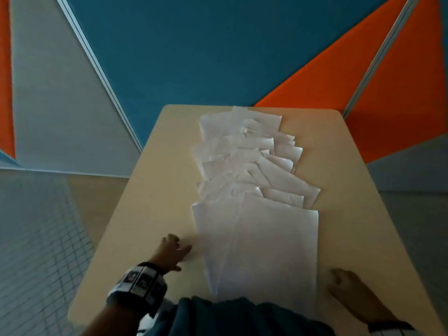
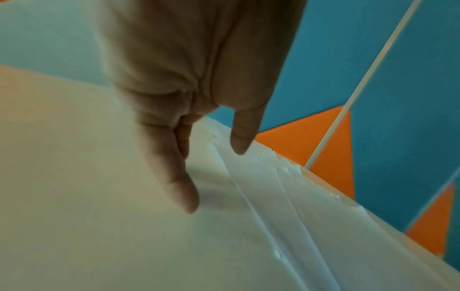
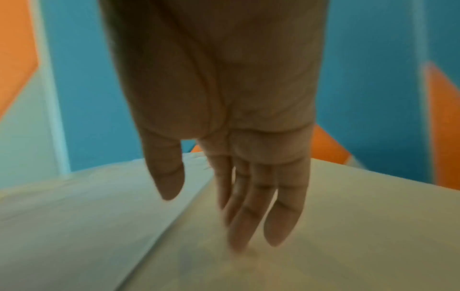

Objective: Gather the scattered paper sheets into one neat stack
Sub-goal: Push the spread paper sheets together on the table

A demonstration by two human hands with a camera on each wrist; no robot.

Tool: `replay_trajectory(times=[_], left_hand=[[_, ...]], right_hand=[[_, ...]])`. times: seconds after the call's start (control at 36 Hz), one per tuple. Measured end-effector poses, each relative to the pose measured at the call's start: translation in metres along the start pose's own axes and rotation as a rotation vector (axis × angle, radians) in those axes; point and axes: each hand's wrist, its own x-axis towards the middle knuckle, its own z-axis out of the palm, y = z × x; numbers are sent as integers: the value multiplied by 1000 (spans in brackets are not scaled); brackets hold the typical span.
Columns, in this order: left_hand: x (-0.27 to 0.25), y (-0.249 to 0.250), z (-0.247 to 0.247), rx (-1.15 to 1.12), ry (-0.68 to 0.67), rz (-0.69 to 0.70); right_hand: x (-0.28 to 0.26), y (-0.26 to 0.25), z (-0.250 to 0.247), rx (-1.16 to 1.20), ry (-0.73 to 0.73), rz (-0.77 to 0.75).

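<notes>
Several white paper sheets (image 1: pixel 254 190) lie fanned in a long overlapping row down the middle of the beige table (image 1: pixel 155 190), from its far edge to the near edge. My left hand (image 1: pixel 172 251) is on the table just left of the nearest sheets, fingers extended beside their edge (image 2: pixel 251 196); the left wrist view shows its fingers (image 2: pixel 184 189) straight and its thumb over the paper. My right hand (image 1: pixel 344 280) rests on the table right of the sheets, fingers (image 3: pixel 248 216) straight and pointing down at the tabletop beside the paper (image 3: pixel 74 226). Neither hand holds anything.
The table stands against blue (image 1: pixel 206 57) and orange (image 1: pixel 327 81) wall panels. Grey tiled floor (image 1: pixel 36 238) lies to the left. A dark garment (image 1: pixel 230 316) covers the near table edge. Bare tabletop flanks the paper on both sides.
</notes>
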Motion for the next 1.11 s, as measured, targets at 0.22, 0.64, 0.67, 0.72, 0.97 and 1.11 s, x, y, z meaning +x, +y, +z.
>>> replay_trajectory(times=[0.22, 0.64, 0.67, 0.72, 0.97, 1.11], left_hand=[[10, 26, 27, 304, -79, 111], [20, 24, 32, 237, 12, 164], [21, 22, 31, 230, 39, 150], [21, 21, 31, 228, 37, 125], [15, 39, 51, 326, -117, 162], [20, 41, 38, 258, -40, 143]], right_hand=[[9, -34, 4, 142, 106, -43], [27, -55, 16, 86, 167, -60], [28, -51, 16, 88, 171, -17], [28, -45, 16, 99, 150, 39], [21, -69, 31, 91, 53, -55], [26, -67, 13, 150, 71, -20]])
